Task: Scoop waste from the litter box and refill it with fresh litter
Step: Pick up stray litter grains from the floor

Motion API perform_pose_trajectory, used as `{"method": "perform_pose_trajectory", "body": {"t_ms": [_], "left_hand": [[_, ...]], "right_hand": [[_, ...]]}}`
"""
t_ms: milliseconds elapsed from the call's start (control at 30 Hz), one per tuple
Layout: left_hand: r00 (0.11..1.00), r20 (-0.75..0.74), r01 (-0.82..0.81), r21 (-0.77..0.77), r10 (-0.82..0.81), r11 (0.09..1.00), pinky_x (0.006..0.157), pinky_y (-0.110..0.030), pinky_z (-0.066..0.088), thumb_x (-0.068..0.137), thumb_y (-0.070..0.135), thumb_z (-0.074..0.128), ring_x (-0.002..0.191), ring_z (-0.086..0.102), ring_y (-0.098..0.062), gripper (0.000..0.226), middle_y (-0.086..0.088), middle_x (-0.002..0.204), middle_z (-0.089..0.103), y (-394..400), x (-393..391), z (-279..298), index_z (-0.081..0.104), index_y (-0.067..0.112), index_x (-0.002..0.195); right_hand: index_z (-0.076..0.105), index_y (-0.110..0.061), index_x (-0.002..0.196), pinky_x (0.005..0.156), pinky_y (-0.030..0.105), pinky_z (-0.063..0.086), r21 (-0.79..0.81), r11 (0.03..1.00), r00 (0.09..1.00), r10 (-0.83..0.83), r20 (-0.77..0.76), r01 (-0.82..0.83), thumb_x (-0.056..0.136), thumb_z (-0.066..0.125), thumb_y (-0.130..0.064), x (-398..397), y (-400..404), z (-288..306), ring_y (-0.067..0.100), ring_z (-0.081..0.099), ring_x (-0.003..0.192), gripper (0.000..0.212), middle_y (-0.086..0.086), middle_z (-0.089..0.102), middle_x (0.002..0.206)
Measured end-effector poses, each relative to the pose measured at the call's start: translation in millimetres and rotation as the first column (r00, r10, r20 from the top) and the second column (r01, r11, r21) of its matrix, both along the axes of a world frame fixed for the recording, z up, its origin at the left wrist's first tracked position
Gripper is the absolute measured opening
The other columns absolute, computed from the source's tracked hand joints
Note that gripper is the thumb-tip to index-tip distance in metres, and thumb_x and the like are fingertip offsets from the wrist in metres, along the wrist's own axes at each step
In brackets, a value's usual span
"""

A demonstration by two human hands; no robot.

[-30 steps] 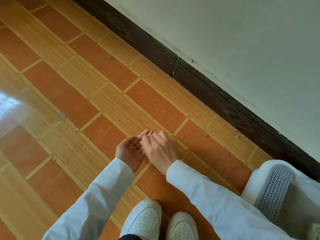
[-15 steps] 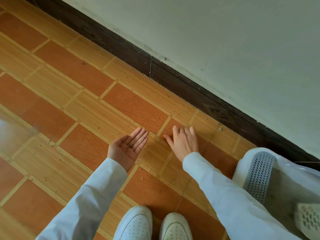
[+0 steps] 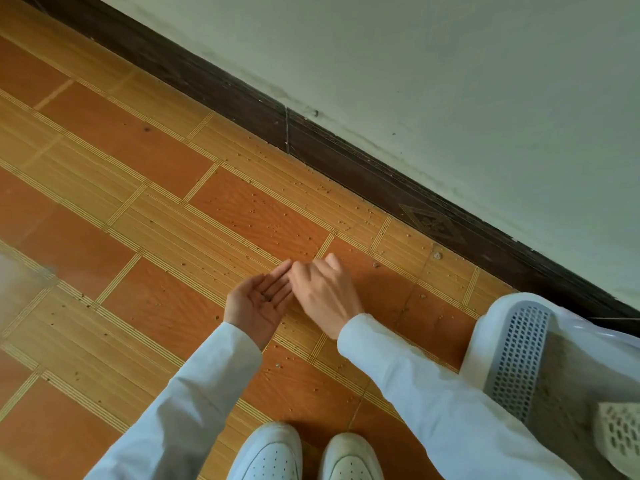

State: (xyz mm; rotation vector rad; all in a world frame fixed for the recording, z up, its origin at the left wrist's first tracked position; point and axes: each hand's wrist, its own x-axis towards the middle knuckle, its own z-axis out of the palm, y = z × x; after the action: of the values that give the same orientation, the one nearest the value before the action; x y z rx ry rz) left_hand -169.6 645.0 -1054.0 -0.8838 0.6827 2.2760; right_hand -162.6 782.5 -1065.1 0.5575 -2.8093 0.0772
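Small litter granules (image 3: 277, 226) lie scattered over the orange tiled floor near the wall. My left hand (image 3: 259, 306) is held palm up just above the floor, fingers straight, with a few dark granules (image 3: 268, 297) lying in the palm. My right hand (image 3: 325, 292) is back up beside it, its fingers bent down against the left fingertips; the fingertips are hidden. The white litter box (image 3: 485, 327) with a grey perforated panel (image 3: 519, 358) stands at the right edge, with litter inside. A white perforated scoop (image 3: 620, 434) lies in it at the bottom right.
A dark baseboard (image 3: 346, 157) and a pale wall run diagonally behind the hands. My two white shoes (image 3: 270, 455) stand at the bottom centre. The tiled floor stretches away to the left.
My right hand left the floor further right and came back to the left hand's fingertips with its fingers bent. The left palm stayed turned up. The view shifted slightly.
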Motion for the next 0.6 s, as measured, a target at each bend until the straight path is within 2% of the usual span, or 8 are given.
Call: {"method": "perform_pose_trajectory", "body": {"t_ms": [67,100,133,200,267,333,433,600], "left_hand": [[1.000,0.019,0.013,-0.026,-0.012,1.000,0.067,-0.030,0.060,0.095,0.019,0.032,0.074,0.070,-0.021,0.047,-0.011,0.092,0.071,5.9,-1.8,-1.2,0.074,-0.001,0.084],[0.999,0.033,0.007,-0.018,-0.007,1.000,0.065,-0.030,0.060,0.095,0.019,0.033,0.072,0.070,-0.021,0.048,-0.011,0.088,0.071,8.2,-3.6,-1.5,0.074,-0.001,0.081],[0.999,0.045,-0.001,0.005,0.001,1.000,0.070,-0.033,0.060,0.095,0.018,0.033,0.078,0.071,-0.024,0.047,-0.013,0.091,0.071,9.6,-5.7,-2.2,0.074,-0.002,0.084],[0.999,0.052,-0.013,0.080,0.009,0.997,0.088,-0.043,0.054,0.095,0.018,0.030,0.102,0.066,-0.032,0.047,-0.021,0.110,0.068,8.9,-10.9,-3.6,0.067,-0.009,0.104],[0.998,0.057,-0.030,0.107,0.024,0.994,0.097,-0.048,0.047,0.095,0.017,0.028,0.115,0.059,-0.036,0.047,-0.024,0.122,0.061,5.3,-15.7,-3.7,0.061,-0.011,0.113],[0.998,0.051,-0.041,0.108,0.036,0.993,0.098,-0.047,0.046,0.094,0.017,0.028,0.117,0.058,-0.036,0.047,-0.024,0.125,0.059,2.1,-18.7,-5.9,0.061,-0.010,0.113],[0.999,0.045,-0.032,0.106,0.027,0.994,0.098,-0.047,0.046,0.094,0.018,0.028,0.117,0.057,-0.036,0.047,-0.023,0.126,0.059,0.5,-21.0,-7.6,0.061,-0.010,0.114],[1.000,0.030,-0.006,0.103,0.003,0.995,0.098,-0.046,0.046,0.093,0.018,0.030,0.117,0.057,-0.035,0.046,-0.023,0.126,0.059,0.7,-21.4,-6.7,0.061,-0.010,0.113]], "right_hand": [[0.062,-0.010,0.093,0.064,0.031,0.040,-0.055,0.997,0.998,0.056,0.024,-0.055,0.102,0.037,-0.024,-1.2,-8.4,4.6,0.016,0.056,0.060,0.031,0.000,0.064,0.068],[0.061,-0.011,0.091,0.064,0.032,0.040,-0.096,0.995,0.998,0.042,0.046,-0.038,0.103,0.037,-0.027,-5.2,-5.6,7.6,0.016,0.056,0.060,0.031,0.000,0.064,0.068],[0.059,-0.012,0.090,0.064,0.032,0.040,-0.134,0.991,0.998,0.002,0.069,0.008,0.102,0.038,-0.028,-11.1,1.1,10.1,0.016,0.054,0.058,0.029,-0.001,0.062,0.066],[0.055,-0.011,0.091,0.067,0.033,0.041,-0.149,0.975,0.981,-0.148,0.122,0.165,0.102,0.040,-0.030,-26.6,22.4,13.0,0.017,0.050,0.054,0.026,-0.002,0.059,0.063],[0.053,-0.009,0.101,0.074,0.036,0.043,-0.065,0.939,0.926,-0.320,0.200,0.339,0.102,0.037,-0.033,-44.9,47.5,11.3,0.018,0.049,0.057,0.029,0.000,0.060,0.066],[0.050,-0.008,0.112,0.084,0.039,0.040,0.099,0.901,0.863,-0.434,0.259,0.423,0.102,0.032,-0.039,-60.6,65.7,4.5,0.021,0.056,0.068,0.038,0.005,0.065,0.077],[0.050,-0.010,0.109,0.090,0.042,0.039,0.260,0.896,0.859,-0.428,0.281,0.361,0.102,0.027,-0.042,-73.8,71.2,-10.3,0.025,0.062,0.079,0.040,0.009,0.068,0.086],[0.050,-0.010,0.108,0.092,0.041,0.040,0.361,0.904,0.896,-0.342,0.284,0.230,0.097,0.046,-0.015,-81.9,65.4,-22.9,0.024,0.063,0.078,0.013,0.008,0.068,0.085]]}}
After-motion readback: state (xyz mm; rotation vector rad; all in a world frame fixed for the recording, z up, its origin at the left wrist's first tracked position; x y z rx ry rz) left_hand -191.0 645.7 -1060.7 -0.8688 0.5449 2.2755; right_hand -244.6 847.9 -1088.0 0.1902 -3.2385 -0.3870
